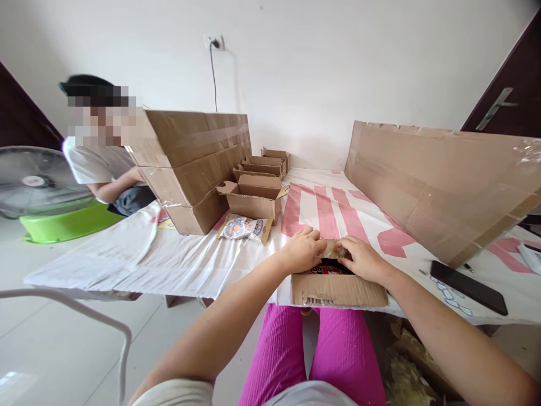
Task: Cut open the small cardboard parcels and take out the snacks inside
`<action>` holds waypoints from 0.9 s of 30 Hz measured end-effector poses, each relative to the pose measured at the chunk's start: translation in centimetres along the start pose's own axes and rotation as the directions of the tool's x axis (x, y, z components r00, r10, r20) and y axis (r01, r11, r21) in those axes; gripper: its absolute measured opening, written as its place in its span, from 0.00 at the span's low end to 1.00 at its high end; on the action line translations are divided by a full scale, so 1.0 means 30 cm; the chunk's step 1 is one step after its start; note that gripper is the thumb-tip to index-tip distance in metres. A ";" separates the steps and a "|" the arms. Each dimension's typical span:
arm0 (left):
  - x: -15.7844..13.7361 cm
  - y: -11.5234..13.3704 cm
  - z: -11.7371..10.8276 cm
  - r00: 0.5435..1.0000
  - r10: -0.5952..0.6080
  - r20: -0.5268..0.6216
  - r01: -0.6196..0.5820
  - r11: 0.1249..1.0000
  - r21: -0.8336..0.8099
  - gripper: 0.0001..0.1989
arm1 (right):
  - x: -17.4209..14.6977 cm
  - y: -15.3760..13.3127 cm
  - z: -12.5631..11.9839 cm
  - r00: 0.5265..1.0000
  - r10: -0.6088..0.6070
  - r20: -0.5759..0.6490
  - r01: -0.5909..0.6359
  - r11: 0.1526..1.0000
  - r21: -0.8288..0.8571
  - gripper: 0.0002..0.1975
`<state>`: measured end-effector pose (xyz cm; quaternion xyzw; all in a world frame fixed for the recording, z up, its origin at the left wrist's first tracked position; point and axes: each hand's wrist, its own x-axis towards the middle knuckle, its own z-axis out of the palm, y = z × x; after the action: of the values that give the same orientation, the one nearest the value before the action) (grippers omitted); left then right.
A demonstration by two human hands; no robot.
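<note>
A small open cardboard box [340, 290] stands at the front edge of the cloth-covered table, right before me. Inside it a dark package with red and white print [332, 270] shows in part. My left hand [305, 250] has its fingers curled over the box's far left side. Across from it, my right hand [361, 258] grips the far right side, its fingertips close to the left ones. Between them a tan, shiny flap [331, 248] is visible; its far side is hidden. A plump printed snack packet [245, 227] lies farther left.
Several open cardboard boxes [253, 197] line up beside a tall stack of closed cartons [190, 163]. A cardboard panel [439, 180] stands at right, near a black phone [468, 286]. Behind the stack sits another person [101, 163] by a fan [38, 180].
</note>
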<state>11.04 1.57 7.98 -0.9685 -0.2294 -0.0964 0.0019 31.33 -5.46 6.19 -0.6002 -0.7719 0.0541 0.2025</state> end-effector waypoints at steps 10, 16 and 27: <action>-0.003 0.008 0.014 0.998 -0.024 -0.055 0.020 0.997 -0.074 0.05 | 0.000 -0.002 0.002 1.000 0.000 -0.004 0.000 1.000 -0.018 0.13; 0.003 0.005 0.015 0.998 -0.037 -0.046 0.031 0.993 -0.116 0.03 | -0.003 -0.006 -0.003 1.000 0.003 0.000 -0.003 1.000 -0.013 0.13; 0.005 -0.013 0.028 0.994 -0.099 -0.048 0.085 0.970 -0.229 0.06 | -0.005 -0.001 0.001 0.999 -0.037 -0.005 0.037 0.999 0.012 0.13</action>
<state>11.17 2.02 7.18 -0.9475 -0.2615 -0.1503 -0.1061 31.31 -5.62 6.13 -0.5845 -0.7821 0.0537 0.2091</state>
